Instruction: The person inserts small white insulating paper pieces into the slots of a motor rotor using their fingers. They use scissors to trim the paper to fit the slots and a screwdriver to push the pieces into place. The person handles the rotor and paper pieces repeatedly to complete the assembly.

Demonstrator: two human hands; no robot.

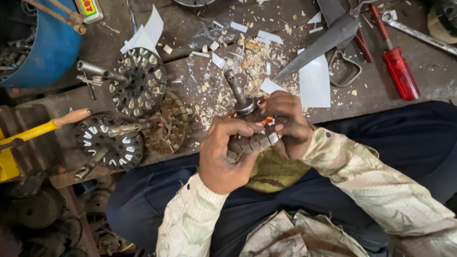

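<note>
Both hands are closed round a dark, slotted motor rotor with a steel shaft (243, 112), held over the lap just at the near edge of the worn wooden workbench (190, 33). The left hand (223, 157) cups the rotor's body from below and the side, thumb laid across the top, apparently to steady it; the right hand (285, 124) wraps the far side with fingers curled over the slots, where a small orange strip shows between the fingertips. The shaft points up and away from the person, which leaves the slotted face open to view. On the bench to the left lie three more slotted rotor cores on shafts (138, 83), two touching and overlapping, well apart from the hands. Pale shavings and white paper offcuts (247, 54) are scattered just beyond the held rotor. Farther right lie large grey metal shears (328, 38) on a white paper sheet, and a red-handled screwdriver (400, 71). A blue tub (47, 47) stands at the far left corner.
</note>
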